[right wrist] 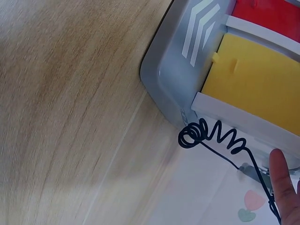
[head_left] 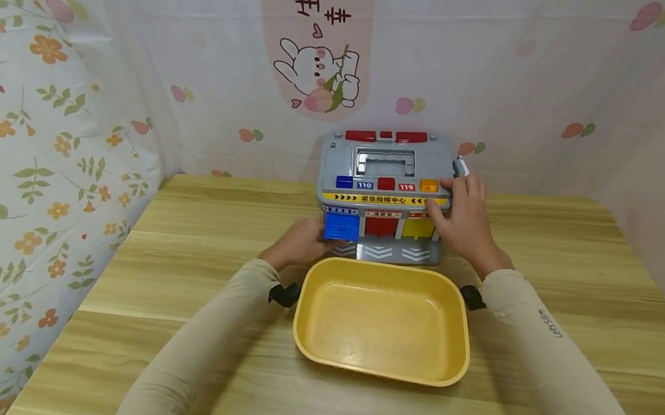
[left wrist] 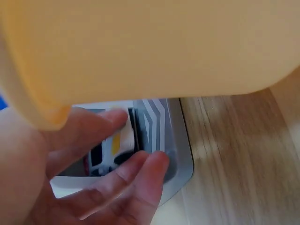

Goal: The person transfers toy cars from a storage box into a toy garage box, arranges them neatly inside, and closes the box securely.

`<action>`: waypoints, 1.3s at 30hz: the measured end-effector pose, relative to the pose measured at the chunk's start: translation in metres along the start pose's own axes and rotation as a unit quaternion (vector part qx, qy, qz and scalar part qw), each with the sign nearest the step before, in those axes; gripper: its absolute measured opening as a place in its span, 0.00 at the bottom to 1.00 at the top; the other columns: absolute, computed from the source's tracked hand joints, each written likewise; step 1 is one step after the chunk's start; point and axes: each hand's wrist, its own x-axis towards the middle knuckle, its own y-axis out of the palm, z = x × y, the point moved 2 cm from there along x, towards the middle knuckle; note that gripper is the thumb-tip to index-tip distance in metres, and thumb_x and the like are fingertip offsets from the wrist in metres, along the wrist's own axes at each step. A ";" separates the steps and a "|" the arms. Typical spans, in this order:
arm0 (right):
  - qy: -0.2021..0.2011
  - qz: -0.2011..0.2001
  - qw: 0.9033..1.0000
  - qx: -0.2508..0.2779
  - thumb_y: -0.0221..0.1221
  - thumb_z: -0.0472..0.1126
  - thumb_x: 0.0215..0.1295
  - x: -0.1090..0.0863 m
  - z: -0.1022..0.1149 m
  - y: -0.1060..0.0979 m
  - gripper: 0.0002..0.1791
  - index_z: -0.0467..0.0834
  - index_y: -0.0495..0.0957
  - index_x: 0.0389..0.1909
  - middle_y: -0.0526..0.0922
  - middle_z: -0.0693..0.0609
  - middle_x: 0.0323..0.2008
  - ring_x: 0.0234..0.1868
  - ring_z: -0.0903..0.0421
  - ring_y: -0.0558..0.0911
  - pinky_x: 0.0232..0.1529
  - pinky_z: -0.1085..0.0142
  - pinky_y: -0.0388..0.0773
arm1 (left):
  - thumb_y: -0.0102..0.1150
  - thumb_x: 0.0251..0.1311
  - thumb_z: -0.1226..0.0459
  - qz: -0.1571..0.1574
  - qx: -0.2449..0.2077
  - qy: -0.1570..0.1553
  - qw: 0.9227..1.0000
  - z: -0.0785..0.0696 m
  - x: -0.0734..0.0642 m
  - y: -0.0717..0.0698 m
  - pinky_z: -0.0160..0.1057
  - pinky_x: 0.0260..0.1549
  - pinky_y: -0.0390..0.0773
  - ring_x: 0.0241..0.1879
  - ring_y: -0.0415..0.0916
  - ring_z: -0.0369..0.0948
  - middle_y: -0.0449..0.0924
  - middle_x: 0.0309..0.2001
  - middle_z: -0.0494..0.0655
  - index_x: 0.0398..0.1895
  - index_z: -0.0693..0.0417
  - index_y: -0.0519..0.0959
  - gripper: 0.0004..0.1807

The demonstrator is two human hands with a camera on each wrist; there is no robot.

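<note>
A grey toy rescue station (head_left: pixel 383 200) with blue, red and yellow doors stands at the back of the table. Low at its left front, my left hand (head_left: pixel 304 240) pinches a small toy car (left wrist: pixel 124 140), white with yellow and black parts, over the grey base. The blue door (head_left: pixel 342 227) is swung outward above that hand. My right hand (head_left: pixel 467 216) rests on the station's front right corner, index finger on the roof by the orange light and thumb at the front edge. One finger of it extends straight beside the wall in the right wrist view.
A yellow plastic basin (head_left: pixel 376 371) sits in front of the station, between my forearms. A black coiled cord (right wrist: pixel 220 136) and a grey toy handset hang at the station's right side. Patterned cloth (head_left: pixel 198 75) hangs behind the table.
</note>
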 end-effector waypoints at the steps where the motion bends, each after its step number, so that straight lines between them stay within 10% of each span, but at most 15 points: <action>1: 0.000 0.000 1.000 -0.001 0.55 0.42 0.68 0.000 0.000 0.000 0.25 0.28 0.67 0.59 0.63 0.33 0.54 0.58 0.38 0.58 0.51 0.47 0.61 | 0.61 0.66 0.63 0.005 0.004 -0.005 1.000 0.000 0.000 0.000 0.46 0.45 0.85 0.39 0.84 0.49 0.90 0.39 0.55 0.44 0.59 0.86 0.10; 23: 0.002 0.000 1.000 -0.002 0.54 0.43 0.70 -0.002 0.002 0.001 0.26 0.28 0.66 0.60 0.63 0.33 0.52 0.58 0.38 0.58 0.50 0.48 0.62 | 0.58 0.66 0.60 0.046 -0.022 -0.039 0.998 0.008 -0.006 -0.005 0.48 0.53 0.83 0.51 0.83 0.51 0.87 0.48 0.56 0.54 0.57 0.81 0.18; 39: 0.009 0.003 1.000 -0.001 0.54 0.43 0.71 -0.003 0.000 0.001 0.26 0.29 0.66 0.61 0.63 0.34 0.53 0.59 0.39 0.58 0.51 0.48 0.63 | 0.53 0.68 0.65 -0.175 -0.160 -0.047 0.970 0.013 -0.018 -0.042 0.39 0.32 0.84 0.39 0.86 0.55 0.87 0.42 0.59 0.50 0.61 0.82 0.13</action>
